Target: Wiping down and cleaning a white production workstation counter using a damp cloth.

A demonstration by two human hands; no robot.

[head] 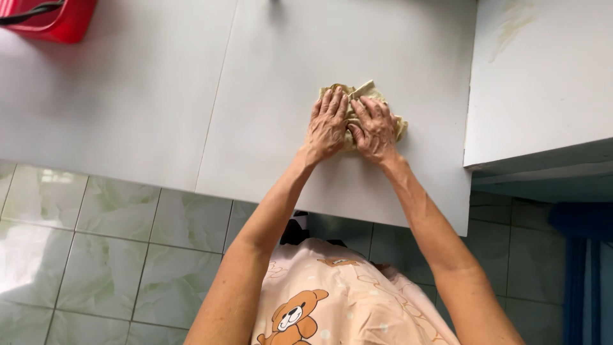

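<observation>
A crumpled beige cloth (364,91) lies on the white tabletop (268,102), right of its middle. My left hand (327,124) presses flat on the cloth's left part, fingers spread and pointing away from me. My right hand (373,128) lies beside it on the cloth's right part, fingers bent over the folds. Both hands touch each other and cover most of the cloth; only its far edge and right corner show.
A red container (54,19) stands at the table's far left corner. A second white surface (539,76) adjoins the table on the right. Green marbled floor tiles (96,255) lie below the table's near edge. A blue object (584,268) is at the lower right.
</observation>
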